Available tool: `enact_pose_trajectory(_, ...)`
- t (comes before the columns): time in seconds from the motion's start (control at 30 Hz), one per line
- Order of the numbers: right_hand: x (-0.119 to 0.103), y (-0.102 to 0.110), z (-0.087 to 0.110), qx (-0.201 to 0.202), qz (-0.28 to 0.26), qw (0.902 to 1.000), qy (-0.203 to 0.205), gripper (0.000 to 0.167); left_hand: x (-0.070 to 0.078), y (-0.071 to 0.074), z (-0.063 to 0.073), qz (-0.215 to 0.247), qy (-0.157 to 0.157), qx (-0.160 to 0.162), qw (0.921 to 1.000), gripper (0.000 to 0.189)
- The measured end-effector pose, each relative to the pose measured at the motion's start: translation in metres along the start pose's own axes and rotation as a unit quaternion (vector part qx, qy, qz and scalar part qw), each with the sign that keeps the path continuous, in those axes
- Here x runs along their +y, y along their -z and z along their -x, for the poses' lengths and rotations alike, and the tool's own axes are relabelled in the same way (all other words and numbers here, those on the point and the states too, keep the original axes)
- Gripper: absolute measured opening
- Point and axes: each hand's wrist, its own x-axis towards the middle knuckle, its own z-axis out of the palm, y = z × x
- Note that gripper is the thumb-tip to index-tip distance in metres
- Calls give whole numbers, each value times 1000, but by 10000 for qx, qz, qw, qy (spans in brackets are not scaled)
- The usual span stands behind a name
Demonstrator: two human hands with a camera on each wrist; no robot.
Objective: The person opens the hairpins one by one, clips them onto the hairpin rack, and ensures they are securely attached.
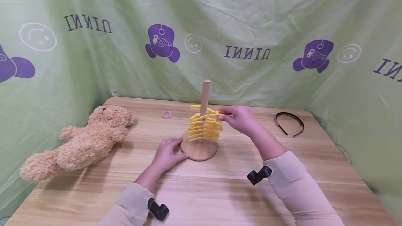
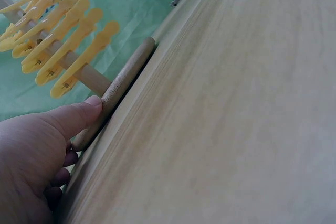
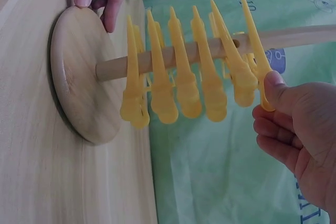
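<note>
A wooden stand has a round base point(image 1: 199, 151) and an upright post point(image 1: 206, 95). Several yellow hair clips point(image 1: 204, 130) are stacked one above another along the post, clamped around it. At the rim of the base, my left hand point(image 1: 166, 154) grips the edge, its thumb point(image 2: 79, 116) on the rim and its other fingers partly hidden beside it. My right hand point(image 1: 240, 118) pinches the broad end of the topmost clip point(image 3: 255, 51) between thumb and fingers. That clip is around the post, just above the others.
On the left of the table point(image 1: 226, 194) lies a light brown teddy bear point(image 1: 91, 138). A small pink ring point(image 1: 166, 114) is behind the left hand. Off to the right sits a black headband point(image 1: 292, 118). Green printed cloth point(image 1: 251, 16) hangs around the table.
</note>
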Motion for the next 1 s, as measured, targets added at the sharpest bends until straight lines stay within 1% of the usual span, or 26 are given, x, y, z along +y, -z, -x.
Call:
enact_pose_trajectory(0.2,-2,-1,1,-72,-28,9999,72,29,0,-1,0,24,-4,30,10000,69)
enact_pose_trajectory(0.3,-1,-1,3,-51,-142,9997,203,31,-1,-1,0,21,-14,33,10000,69)
enact_pose_trajectory(0.43,1,-2,6,-7,-240,9988,426,36,-1,0,1,-7,-46,46,10000,68)
enact_pose_trajectory(0.53,2,-2,8,10,-230,9986,476,41,-1,0,1,-2,-43,42,10000,68)
enact_pose_trajectory(0.63,3,-2,9,20,-232,9986,469,43,-1,0,1,13,-25,36,10000,68)
enact_pose_trajectory(0.83,6,-4,13,41,-422,9982,417,49,-2,-1,1,21,-14,52,10000,69)
enact_pose_trajectory(0.93,9,-5,15,78,-549,9980,309,54,-2,-1,1,71,-21,35,10000,68)
enact_pose_trajectory(1.0,12,-6,18,132,-638,9977,163,56,-3,0,1,176,6,-60,9998,68)
